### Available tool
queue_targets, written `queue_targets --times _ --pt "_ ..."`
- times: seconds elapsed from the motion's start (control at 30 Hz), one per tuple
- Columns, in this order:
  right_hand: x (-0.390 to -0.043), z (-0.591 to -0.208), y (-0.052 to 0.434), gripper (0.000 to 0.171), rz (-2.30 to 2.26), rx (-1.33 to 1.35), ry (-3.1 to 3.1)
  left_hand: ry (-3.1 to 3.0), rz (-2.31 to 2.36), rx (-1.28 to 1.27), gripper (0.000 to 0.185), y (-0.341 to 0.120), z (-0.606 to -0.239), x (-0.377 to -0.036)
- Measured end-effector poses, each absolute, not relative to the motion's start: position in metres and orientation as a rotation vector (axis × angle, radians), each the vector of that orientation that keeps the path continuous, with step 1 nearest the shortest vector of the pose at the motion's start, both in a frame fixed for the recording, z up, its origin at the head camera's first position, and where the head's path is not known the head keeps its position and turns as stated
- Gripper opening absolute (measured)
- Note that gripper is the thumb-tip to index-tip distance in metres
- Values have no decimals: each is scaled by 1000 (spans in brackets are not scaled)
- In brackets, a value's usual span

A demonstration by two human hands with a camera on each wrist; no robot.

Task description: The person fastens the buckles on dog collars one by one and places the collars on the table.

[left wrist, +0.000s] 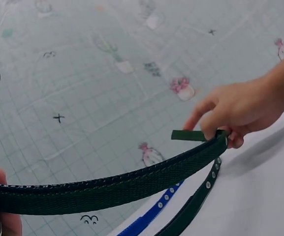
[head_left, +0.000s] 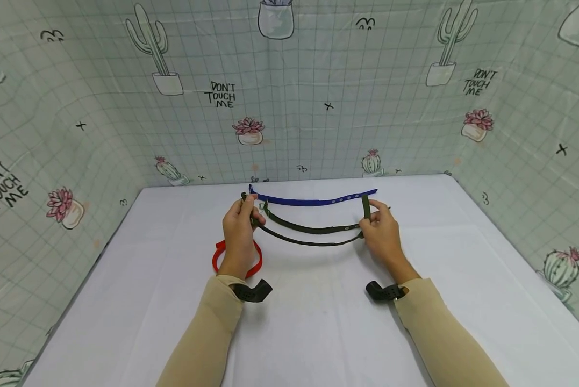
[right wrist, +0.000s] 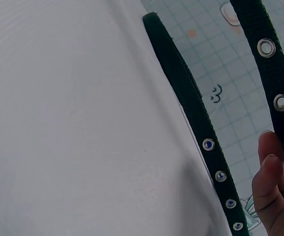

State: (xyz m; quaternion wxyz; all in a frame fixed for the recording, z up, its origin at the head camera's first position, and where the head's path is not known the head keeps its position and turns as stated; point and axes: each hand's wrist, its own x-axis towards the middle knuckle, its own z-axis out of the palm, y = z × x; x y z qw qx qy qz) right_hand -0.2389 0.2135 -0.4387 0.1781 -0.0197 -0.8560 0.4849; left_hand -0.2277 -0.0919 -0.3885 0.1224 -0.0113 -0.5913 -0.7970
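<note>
A dark green webbing collar (head_left: pixel 313 244) hangs in a shallow curve between both hands. My left hand (head_left: pixel 238 226) pinches its left end. My right hand (head_left: pixel 382 232) grips the right end, and a short tail of it (left wrist: pixel 187 135) sticks out past the fingers. In the right wrist view the held collar (right wrist: pixel 274 76) shows metal eyelets by the fingertips. Just beyond it is a second green collar (head_left: pixel 313 230) with eyelets, its right end passing behind the right hand. Farther back lies a blue collar (head_left: pixel 299 202), eyelets toward its right end.
A red collar (head_left: pixel 258 264) lies curled in a ring on the white table (head_left: pixel 308 328), partly hidden by the left hand and wrist. Cloth walls with a cactus print (head_left: pixel 299 129) enclose the back and sides. A black camera is strapped at each wrist.
</note>
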Motion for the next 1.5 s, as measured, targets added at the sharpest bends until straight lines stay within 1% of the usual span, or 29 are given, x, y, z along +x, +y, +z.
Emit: queue_targets --times 0.17,0.27,0.4,0.53,0.7,0.83,0.97,1.1,1.23,1.33,1.5 --pt "-240 -439 214 54 1368 -45 -2413 -1752 -2336 -37 51 -92 -389 -227" --pt "-240 -439 213 53 1383 -48 -2419 -1649 -2463 -32 46 -93 -389 -226" --pt "-239 -439 212 53 1391 -47 -2404 -1471 -2664 -38 34 -92 -387 -226" --pt "-237 -438 212 52 1472 -49 -2366 -1444 -2731 -54 30 -88 -383 -226" --pt "-236 -437 211 42 1575 -40 -2297 -1587 -2675 -107 33 -84 -380 -225" --pt "-235 -439 212 34 1582 -24 -2272 -1843 -2497 -115 34 -81 -382 -223" --pt "-234 -437 211 36 1596 19 -2223 -2101 -2241 -145 34 -77 -388 -222" --pt "-230 -433 204 34 1646 88 -2179 -2181 -2110 -177 34 -73 -393 -219" --pt "-229 -428 196 30 1666 167 -2135 -2177 -2097 -133 36 -71 -392 -218" --pt "-228 -422 191 30 1678 220 -2097 -2153 -2141 -93 35 -71 -390 -217" --pt "-223 -414 183 29 1783 287 -2048 -2071 -2297 -110 33 -71 -388 -217"
